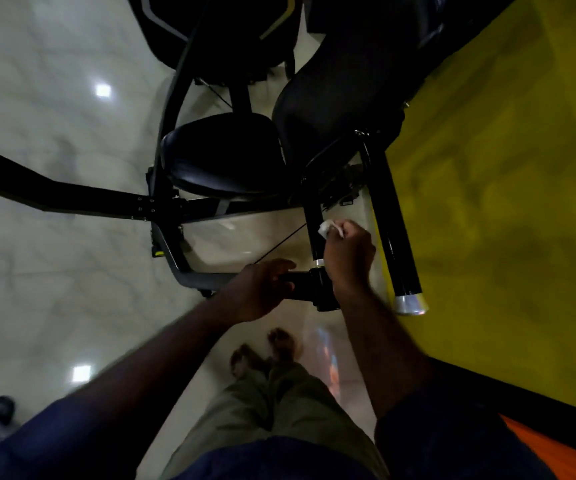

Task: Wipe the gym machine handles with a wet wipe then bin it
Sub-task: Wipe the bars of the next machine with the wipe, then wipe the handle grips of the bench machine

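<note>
One wet wipe (326, 229) is in play, white and crumpled, pinched in the fingertips of the right hand (349, 258) and pressed against the inner handle (312, 213), partway up its black tube. The left hand (259, 289) is curled around the horizontal bar (298, 285) just below, apparently steadying the machine. The outer handle (396, 240) stands just beside, untouched by either hand; whether it has been wiped cannot be told. Judged status: wiping in progress, binning outstanding. No bin is in view. The seat (224, 157) lies beyond the handles, with a yellow wall (504, 202) to the right.
</note>
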